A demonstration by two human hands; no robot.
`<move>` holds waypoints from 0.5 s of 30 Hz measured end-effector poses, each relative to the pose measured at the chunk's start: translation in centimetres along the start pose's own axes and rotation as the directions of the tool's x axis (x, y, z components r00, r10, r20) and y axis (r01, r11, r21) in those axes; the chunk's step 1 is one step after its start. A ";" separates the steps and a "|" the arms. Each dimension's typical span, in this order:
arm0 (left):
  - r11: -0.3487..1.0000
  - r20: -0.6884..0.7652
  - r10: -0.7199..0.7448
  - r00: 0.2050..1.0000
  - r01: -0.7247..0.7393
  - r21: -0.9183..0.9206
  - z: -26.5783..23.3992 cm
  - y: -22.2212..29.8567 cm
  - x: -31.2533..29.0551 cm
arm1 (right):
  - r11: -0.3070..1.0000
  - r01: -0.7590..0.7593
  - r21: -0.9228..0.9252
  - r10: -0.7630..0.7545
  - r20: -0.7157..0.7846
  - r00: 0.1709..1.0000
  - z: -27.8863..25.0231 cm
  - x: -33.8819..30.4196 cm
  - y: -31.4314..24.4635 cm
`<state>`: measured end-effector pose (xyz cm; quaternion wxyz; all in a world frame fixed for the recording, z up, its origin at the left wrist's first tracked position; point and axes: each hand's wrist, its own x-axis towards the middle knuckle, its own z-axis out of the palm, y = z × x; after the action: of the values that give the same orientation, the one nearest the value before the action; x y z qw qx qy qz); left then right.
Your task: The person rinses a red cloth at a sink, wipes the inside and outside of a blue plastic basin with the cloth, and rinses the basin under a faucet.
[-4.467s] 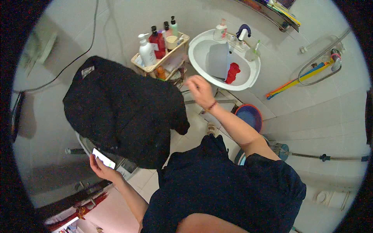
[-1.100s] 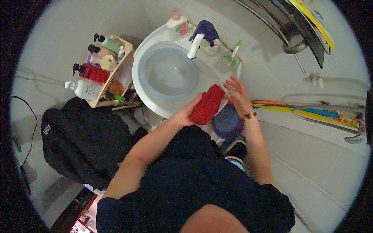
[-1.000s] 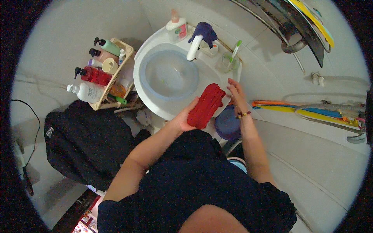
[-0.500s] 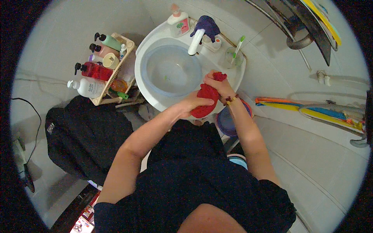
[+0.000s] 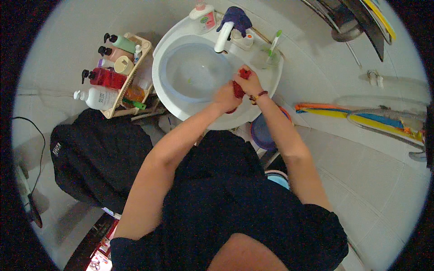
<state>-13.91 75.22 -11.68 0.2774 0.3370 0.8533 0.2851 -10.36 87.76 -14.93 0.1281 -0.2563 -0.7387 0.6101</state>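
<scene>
head view: looking down onto a white sink [image 5: 181,107], with a pale blue basin [image 5: 181,86] set inside, toward the left
left hand [image 5: 224,96]: clenched around the lower part of a red cloth [image 5: 238,90], right at the basin's right-hand side
right hand [image 5: 250,82]: grasping the upper part of the same cloth, just beyond the left hand and to the right; ringed at the wrist by a beaded bracelet [image 5: 257,97]
red cloth's place: above the right part of the sink, outside the basin; bunched between both fists, poking out at the top and showing a little red below the left hand
done, as shown: gathered into a tight bundle and gripped at both ends; apparently being squeezed or twisted, as a judgement
left, as shown: not yet let go, set down or spread out; cannot tell how wet
basin: seemingly holding some clear water, with a small green bit [image 5: 189,81] inside; not touched by the cloth, as far as visible
tap [image 5: 224,36]: pointing toward the basin's far side, draped with a dark blue rag [image 5: 237,20]
sink's back edge: lined with a soap bottle [image 5: 203,19] on the left and a clear cup [image 5: 266,58] on the right, holding a green brush [image 5: 274,43]
rack [image 5: 129,81]: standing left of the sink, crowded with pump bottles [image 5: 108,78]
black coat [image 5: 101,158]: hanging below the rack, well apart from both hands
bucket [image 5: 264,131]: below the sink, partly hidden by the right forearm [image 5: 291,135]
</scene>
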 end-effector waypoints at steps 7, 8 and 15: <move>0.975 -0.055 0.166 0.985 -0.156 0.156 -5.1 2.3 -1.8 | 0.967 -0.026 0.254 -0.001 0.105 0.994 -1.4 -2.5 -6.8; 0.975 -0.109 0.222 0.969 -0.220 0.031 -5.8 2.3 -2.3 | 0.979 0.074 0.189 -0.088 0.066 0.994 -1.7 -2.3 -7.5; -0.266 0.422 -0.018 0.906 0.403 -0.876 -9.4 2.4 -4.8 | 0.547 0.834 -0.067 -0.801 0.247 0.546 -1.2 -4.8 -16.2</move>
<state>-16.16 70.33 -2.30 0.5822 -0.1314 0.3104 0.7399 -9.29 84.20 1.59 0.3052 0.1669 -0.8319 0.4323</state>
